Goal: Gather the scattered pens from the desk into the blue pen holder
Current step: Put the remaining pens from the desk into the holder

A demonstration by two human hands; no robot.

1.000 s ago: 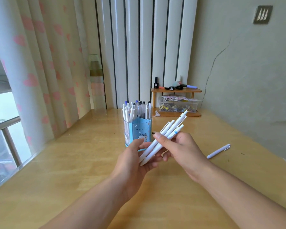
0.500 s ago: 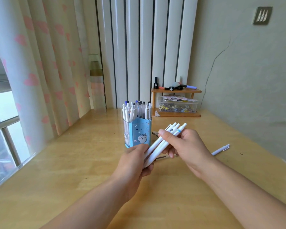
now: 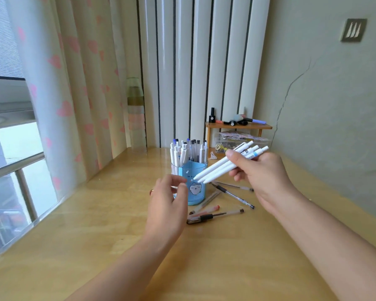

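A window [image 3: 11, 170] fills the left edge, its lower frame cut off by the picture border and the view beyond it washed out. Beside it hangs a pale curtain [image 3: 59, 90] printed with pink hearts, and behind that white vertical panels [image 3: 195, 68] with dark gaps.

On the wooden desk [image 3: 96, 235], the left hand [image 3: 166, 207] hovers with its fingers loosely spread and curled, gripping nothing; it covers the lower left side of the blue pen holder [image 3: 193, 187]. A ring on one finger is partly hidden. The holder stands upright near the desk's middle, packed with upright pens [image 3: 186, 153], a cartoon face on its front; its printed lettering is too small to read.

Just right of the holder, several clear gel pens [image 3: 217, 213] lie scattered on the desk, crossing one another; how many there are is hard to count where they overlap.

Above them, the right hand [image 3: 263, 177] holds a bundle of white pens [image 3: 226, 165] clamped between thumb and fingers, tips slanting down toward the holder's rim, not touching it. The hand hides the middle of the bundle.

Farther back, a small wooden shelf [image 3: 239, 127] carries little items too blurred to name, with a clear box [image 3: 232, 142] under it, partly blocked by the pens. The right wall [image 3: 323, 105] is pale green, cracked, with a small square plate [image 3: 353, 29].
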